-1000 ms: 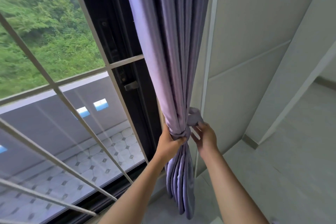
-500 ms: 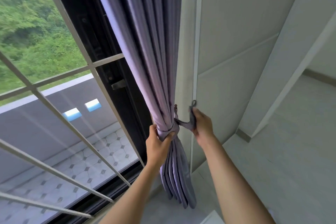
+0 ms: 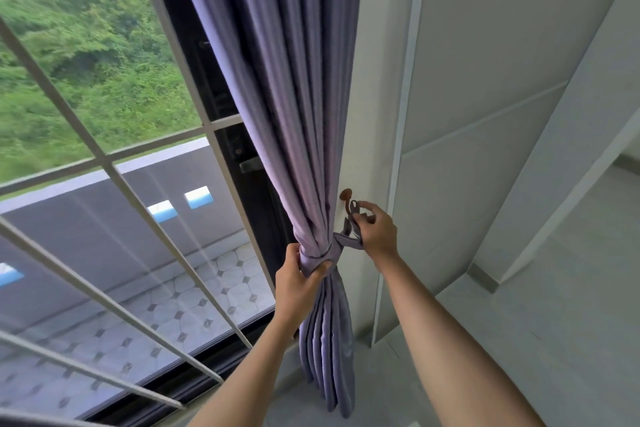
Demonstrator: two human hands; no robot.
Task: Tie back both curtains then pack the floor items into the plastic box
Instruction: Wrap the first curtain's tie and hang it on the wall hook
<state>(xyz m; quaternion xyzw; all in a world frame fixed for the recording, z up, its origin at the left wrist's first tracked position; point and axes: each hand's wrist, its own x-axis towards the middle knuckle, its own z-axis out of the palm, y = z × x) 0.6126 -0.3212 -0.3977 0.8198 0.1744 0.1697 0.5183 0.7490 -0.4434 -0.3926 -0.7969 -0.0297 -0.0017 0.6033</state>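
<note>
- Curtain (image 3: 294, 114): purple, gathered into one bundle, hanging between the window (image 3: 104, 149) and the wall (image 3: 485, 114); its lower end hangs near the floor (image 3: 554, 322).
- Tieback (image 3: 337, 244): purple band wrapped round the bundle at its narrowest point, loose end running right and up.
- Left hand (image 3: 298, 284): fingers clenched round the bundle at the band.
- Right hand (image 3: 375, 230): fingers pinching the tieback's end loop, held just below the hook (image 3: 345, 195).
- Hook: small, brown, fixed to the wall strip beside the curtain; whether the loop touches it cannot be told.
</note>
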